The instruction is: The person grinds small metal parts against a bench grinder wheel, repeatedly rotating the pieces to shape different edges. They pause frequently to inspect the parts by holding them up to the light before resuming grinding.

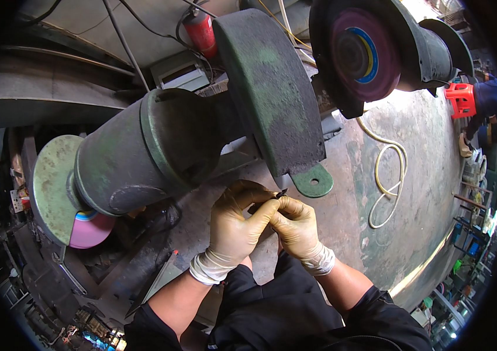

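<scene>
Both hands wear pale, thin gloves and meet in front of me, below the large green wheel guard (278, 93). My left hand (231, 219) has its thumb and fingers pinched together. Against it my right hand (296, 227) is closed in a pinch too. Between the fingertips a small dark piece (282, 193) pokes out; most of it is covered by the fingers, so its kind does not show. Just above the hands is a green tab with a hole (313, 181) at the guard's lower end.
The green grinder body (123, 155) reaches left to a pink grinding wheel (92, 230). A second grinder's wheel (345, 55) stands at upper right. A pale hose (403, 164) lies coiled on the floor. Farther off are a red stool (460, 100), a person (490, 99) and a fire extinguisher (200, 34).
</scene>
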Demonstrator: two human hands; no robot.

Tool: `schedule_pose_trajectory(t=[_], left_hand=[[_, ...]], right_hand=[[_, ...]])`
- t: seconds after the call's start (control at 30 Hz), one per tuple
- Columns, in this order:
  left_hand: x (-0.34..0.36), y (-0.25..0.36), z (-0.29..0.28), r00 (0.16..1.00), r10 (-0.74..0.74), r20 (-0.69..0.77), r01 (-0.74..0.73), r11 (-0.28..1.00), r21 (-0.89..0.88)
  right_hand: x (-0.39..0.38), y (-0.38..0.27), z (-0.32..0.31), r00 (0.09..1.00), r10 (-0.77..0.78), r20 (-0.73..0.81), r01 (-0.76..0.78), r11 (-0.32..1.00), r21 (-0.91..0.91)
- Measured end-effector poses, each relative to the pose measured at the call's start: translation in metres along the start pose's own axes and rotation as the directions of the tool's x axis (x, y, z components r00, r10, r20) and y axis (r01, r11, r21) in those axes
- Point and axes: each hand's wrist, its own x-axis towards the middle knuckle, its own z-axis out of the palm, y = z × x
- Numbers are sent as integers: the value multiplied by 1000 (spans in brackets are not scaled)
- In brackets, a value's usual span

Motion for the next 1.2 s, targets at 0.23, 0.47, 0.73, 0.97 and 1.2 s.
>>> schedule_pose_trajectory(t=[0.23,0.47,0.73,0.97,1.2], left_hand=[[-4,-8,4,971,-235,44,239,944,-228],[-5,-4,4,913,-397,98,406,855,-323],[-5,-6,6,886,-446,127,460,812,-361],[-4,-8,7,881,-451,144,470,799,-376],[-3,-9,7,870,-467,158,491,785,-377]], right_hand=[[-5,-3,0,1000,12,2,-12,999,39],[-8,-5,-1,999,45,15,-46,998,48],[-9,-14,-1,987,158,-9,-159,987,-26],[-9,-17,-1,983,182,-12,-182,983,-8],[-9,-18,-1,982,187,-20,-187,982,-12]])
